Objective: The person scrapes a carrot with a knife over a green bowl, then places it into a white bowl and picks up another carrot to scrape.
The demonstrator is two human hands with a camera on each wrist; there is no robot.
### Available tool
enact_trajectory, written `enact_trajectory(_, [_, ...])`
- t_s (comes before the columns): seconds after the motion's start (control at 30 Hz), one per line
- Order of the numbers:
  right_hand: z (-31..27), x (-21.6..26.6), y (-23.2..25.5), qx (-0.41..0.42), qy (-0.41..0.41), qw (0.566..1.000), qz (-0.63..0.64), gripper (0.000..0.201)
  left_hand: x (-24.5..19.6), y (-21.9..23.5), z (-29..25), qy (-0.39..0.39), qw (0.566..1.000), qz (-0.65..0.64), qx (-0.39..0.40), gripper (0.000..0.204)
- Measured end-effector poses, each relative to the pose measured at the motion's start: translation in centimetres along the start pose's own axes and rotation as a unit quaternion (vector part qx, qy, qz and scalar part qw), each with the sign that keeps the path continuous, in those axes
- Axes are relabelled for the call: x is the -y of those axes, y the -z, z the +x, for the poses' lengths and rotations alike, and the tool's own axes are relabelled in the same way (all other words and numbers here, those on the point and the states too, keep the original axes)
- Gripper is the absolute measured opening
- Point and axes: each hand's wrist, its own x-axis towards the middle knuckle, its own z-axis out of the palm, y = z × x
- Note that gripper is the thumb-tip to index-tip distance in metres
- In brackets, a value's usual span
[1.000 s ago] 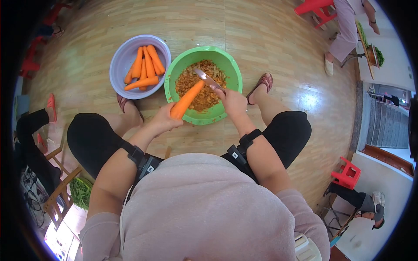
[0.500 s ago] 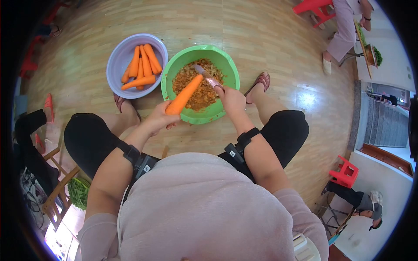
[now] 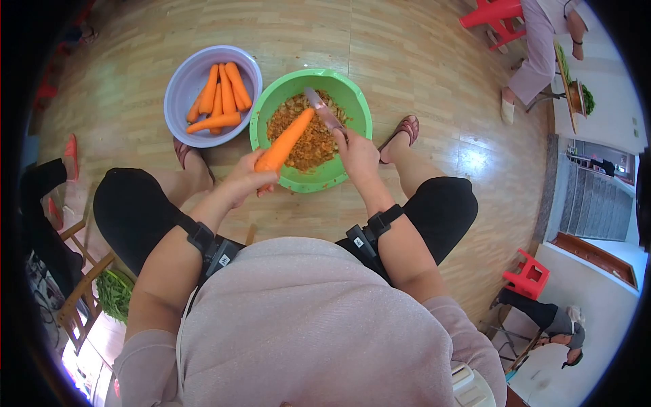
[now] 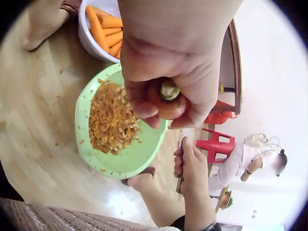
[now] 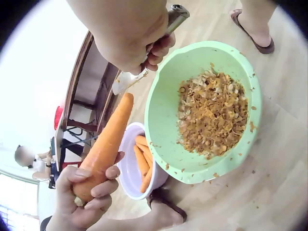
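Note:
My left hand grips a peeled carrot round its thick end, its narrow tip pointing away over the green basin. In the left wrist view the carrot's stem end shows between my fingers and thumb. My right hand holds a knife by its metal handle, fingers curled round it. Its blade lies close beside the carrot's tip in the head view. Orange and pale peelings cover the basin's bottom.
A lavender basin with several carrots stands left of the green one on the wooden floor. My feet in sandals flank the basins. A red stool, other people and a wooden chair are farther off at the sides.
Both hands have shifted slightly forward over the green basin, the carrot and knife moving with them. The knife blade has slid a little beyond the carrot's tip. Both grips stay the same.

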Motion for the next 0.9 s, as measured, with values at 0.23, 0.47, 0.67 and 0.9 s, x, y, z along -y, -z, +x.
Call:
enact_trajectory(0.23, [-2.2,3.6,0.0,0.12,0.089,0.983,0.108,0.037,0.3,-0.1,0.3,-0.025,0.979,0.193,-0.055,0.064])
enact_trajectory(0.47, [-0.1,-0.3,-1.2,0.081,0.032,0.995,0.039,0.045,1.7,0.6,0.9,-0.095,0.963,0.248,-0.053,0.066])
enact_trajectory(0.67, [0.0,0.0,0.2,0.045,0.006,0.998,-0.048,0.045,1.2,0.3,0.3,-0.142,0.938,0.308,-0.078,0.069])
enact_trajectory(0.9, [-2.2,3.0,-0.4,0.106,0.102,0.989,0.034,0.039,1.6,0.6,0.8,-0.133,0.928,0.332,-0.107,0.068])
